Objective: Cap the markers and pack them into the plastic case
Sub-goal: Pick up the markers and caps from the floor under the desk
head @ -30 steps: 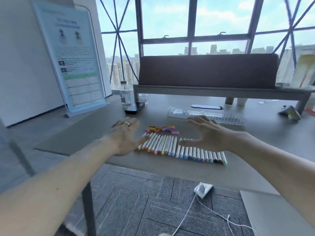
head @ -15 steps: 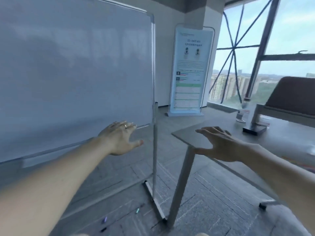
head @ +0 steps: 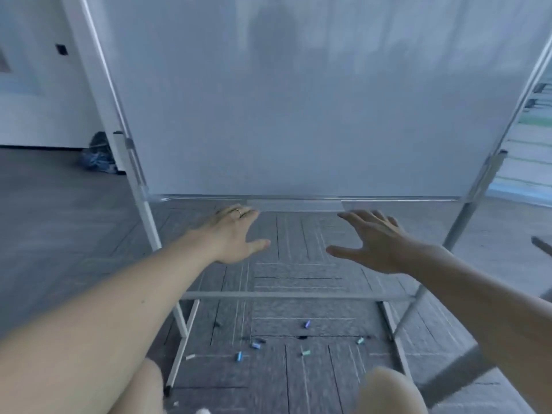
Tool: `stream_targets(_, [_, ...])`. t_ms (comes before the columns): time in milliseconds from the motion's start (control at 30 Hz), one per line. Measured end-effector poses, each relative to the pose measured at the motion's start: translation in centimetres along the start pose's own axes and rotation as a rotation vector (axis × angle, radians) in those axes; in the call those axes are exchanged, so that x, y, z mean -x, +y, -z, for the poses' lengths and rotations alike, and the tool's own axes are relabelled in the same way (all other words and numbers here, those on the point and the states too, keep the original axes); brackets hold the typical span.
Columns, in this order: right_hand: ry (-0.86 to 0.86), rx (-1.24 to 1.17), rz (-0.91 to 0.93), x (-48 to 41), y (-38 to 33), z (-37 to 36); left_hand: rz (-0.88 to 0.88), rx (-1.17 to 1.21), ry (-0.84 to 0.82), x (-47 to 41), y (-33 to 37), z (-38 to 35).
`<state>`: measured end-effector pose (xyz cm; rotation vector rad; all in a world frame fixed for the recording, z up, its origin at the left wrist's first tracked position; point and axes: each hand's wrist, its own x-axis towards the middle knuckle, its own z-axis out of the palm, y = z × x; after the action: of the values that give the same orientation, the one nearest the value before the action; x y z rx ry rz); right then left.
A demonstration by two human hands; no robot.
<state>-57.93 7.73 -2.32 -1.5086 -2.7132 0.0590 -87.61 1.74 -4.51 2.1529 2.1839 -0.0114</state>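
My left hand (head: 233, 234) and my right hand (head: 370, 243) are stretched out in front of me, palms down, fingers spread, holding nothing. A ring sits on a finger of the left hand. Several small coloured marker caps (head: 256, 344) lie scattered on the grey carpet below, under the whiteboard stand; one teal cap (head: 305, 352) lies near the middle. The markers, the table and the plastic case are out of view.
A large whiteboard (head: 298, 100) on a metal stand fills the view ahead, with its tray (head: 294, 204) just beyond my fingertips and a crossbar (head: 292, 295) lower down. My knees show at the bottom edge. A dark bundle (head: 97, 156) lies on the floor at the left.
The view has swung left from the table with its markers and case to face the whiteboard. Both hands stay outstretched and empty.
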Motion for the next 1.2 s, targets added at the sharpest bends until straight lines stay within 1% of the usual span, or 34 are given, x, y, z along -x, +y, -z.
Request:
stream_targets(100, [-0.066,0.002,0.046,-4.0,-2.8,-3.8,0.056,0.022,-0.044,-0.4,-3.9,-4.2])
stream_targets(200, [-0.128,0.000,0.085,-8.2,-5.3,-9.2,0.095,0.030,-0.083,-1.2,-7.5,-9.4])
stream_targets(400, [-0.300,-0.019,0.172,-15.3,-9.7,-23.0,0.156,0.079,-0.233,-4.2,-14.1,-22.4])
stream_targets(500, [-0.354,-0.044,0.202,-17.7,-11.1,-30.6,0.135,0.079,-0.294,-5.6,-16.3,-29.0])
stream_targets(667, [-0.469,-0.092,0.207,-19.0,-12.2,-42.8,0.090,0.081,-0.422,-7.4,-19.4,-38.7])
stream_targets(800, [-0.562,-0.118,0.199,-19.3,-12.7,-50.7,0.062,0.042,-0.495,-8.8,-21.8,-45.2])
stream_targets(867, [-0.580,-0.117,0.192,-19.7,-13.0,-54.1,0.056,0.024,-0.511,-9.5,-22.8,-48.3])
stream_targets(1100, [-0.601,-0.204,0.186,-20.9,-14.0,-63.4,0.017,-0.013,-0.550,-12.1,-25.3,-57.2])
stream_targets(1200, [-0.605,-0.242,0.192,-21.6,-14.3,-66.1,0.076,0.002,-0.521,-12.8,-26.6,-59.7])
